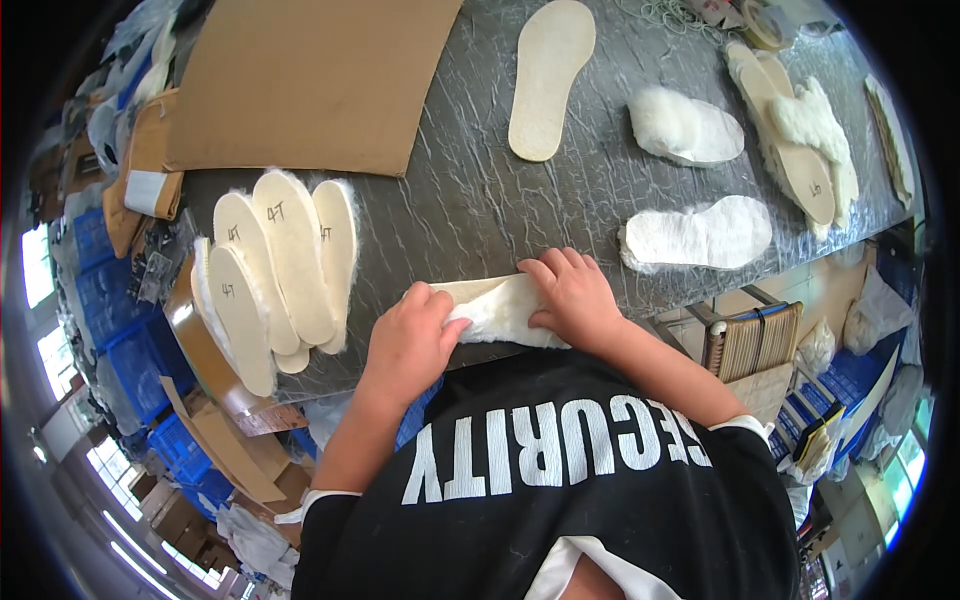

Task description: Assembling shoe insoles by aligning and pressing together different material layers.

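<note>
A white fleecy insole [497, 315] with a cream backing lies crosswise at the table's near edge, close to my body. Gripping its left end is my left hand [410, 335], thumb on the fleece and fingers curled over the far side. My right hand [575, 300] holds the other end the same way, its thumb pressed on the fluffy face. Part of the cream backing shows along the far edge, between the hands. Both ends of the insole are hidden under my fingers.
Several cream insoles with fleece edges [290, 265] lie overlapped at left. Brown cardboard [310, 85] covers the far left of the dark table [440, 215]. A single cream insole [550, 80] lies far off. White fleecy pieces [697, 235] and stacked insoles [790, 130] are at right, above a woven chair [755, 340].
</note>
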Motion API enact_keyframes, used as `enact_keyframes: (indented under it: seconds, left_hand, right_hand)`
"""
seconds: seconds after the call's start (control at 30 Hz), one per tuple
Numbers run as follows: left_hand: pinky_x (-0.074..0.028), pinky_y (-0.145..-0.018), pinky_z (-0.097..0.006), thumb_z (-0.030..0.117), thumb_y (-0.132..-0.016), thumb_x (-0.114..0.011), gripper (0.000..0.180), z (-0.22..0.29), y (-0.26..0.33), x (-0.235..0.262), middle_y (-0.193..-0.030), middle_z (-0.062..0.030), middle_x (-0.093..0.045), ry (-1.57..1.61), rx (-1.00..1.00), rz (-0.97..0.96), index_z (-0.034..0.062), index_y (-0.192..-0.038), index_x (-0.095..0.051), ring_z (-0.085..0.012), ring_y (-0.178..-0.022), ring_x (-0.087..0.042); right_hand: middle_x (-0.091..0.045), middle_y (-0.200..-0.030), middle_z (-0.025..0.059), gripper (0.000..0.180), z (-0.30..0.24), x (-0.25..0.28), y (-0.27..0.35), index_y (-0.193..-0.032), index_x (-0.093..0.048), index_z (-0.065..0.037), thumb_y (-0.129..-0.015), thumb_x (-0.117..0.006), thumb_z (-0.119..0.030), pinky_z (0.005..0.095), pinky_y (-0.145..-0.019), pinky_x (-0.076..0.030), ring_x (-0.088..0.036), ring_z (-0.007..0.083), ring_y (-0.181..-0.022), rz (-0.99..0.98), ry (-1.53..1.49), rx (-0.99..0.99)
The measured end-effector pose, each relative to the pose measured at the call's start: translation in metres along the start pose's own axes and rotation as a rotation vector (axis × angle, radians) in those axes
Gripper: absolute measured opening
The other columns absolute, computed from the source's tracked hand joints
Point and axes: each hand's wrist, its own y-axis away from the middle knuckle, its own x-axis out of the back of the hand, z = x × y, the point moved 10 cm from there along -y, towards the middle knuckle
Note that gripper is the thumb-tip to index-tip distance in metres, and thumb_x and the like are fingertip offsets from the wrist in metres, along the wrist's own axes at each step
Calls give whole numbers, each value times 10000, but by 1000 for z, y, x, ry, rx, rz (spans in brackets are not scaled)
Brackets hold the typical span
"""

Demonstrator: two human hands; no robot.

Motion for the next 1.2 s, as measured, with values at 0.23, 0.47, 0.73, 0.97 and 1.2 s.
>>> enact_keyframes:
  seconds: [0.23, 0.47, 0.73, 0.97, 1.2]
  left_hand:
    - [-495, -648, -407, 184, -798, -708, 227, -29, -14, -9, -977, -104, -571, 39, 53, 48, 8, -863, -581, -328, -753, -625]
    - [-500, -629, -411, 172, -783, -720, 217, -35, -20, -16, -987, -106, -613, -7, -89, 177, 28, -850, -571, -325, -730, -628]
    - [-499, -619, -400, 130, -757, -742, 226, -36, -26, -16, -962, -115, -623, -29, -135, 211, 27, -822, -552, -324, -717, -621]
    - [-494, -654, -394, 168, -753, -738, 224, -38, -28, -21, -956, -95, -599, -67, -126, 188, 32, -843, -584, -294, -734, -615]
    - [-489, -633, -400, 118, -750, -742, 201, -38, -26, -19, -948, -116, -613, -4, -140, 233, 31, -794, -567, -314, -718, -609]
  right_hand:
    - [-539, -1103, 73, 570, 0, 0, 12, -1234, -552, -218, -695, -735, -191, 401, -858, -413, -525, 259, -1015, 96, -71, 141]
    - [-500, -1277, -23, 435, -29, -8, 27, -1248, -606, -274, -819, -541, -228, 367, -865, -391, -492, 215, -1047, 176, 232, 393]
    - [-503, -1352, -52, 423, -33, -15, 28, -1215, -632, -197, -806, -529, -234, 391, -875, -357, -480, 175, -1117, 164, 370, 354]
    - [-550, -1281, -24, 381, -34, -7, 18, -1143, -648, -166, -780, -556, -234, 435, -877, -334, -518, 175, -1057, 171, 308, 315]
    - [-571, -867, -25, 288, -14, 8, -28, -911, -613, -154, -668, -756, -215, 399, -773, -357, -529, 193, -825, 200, -54, 9]
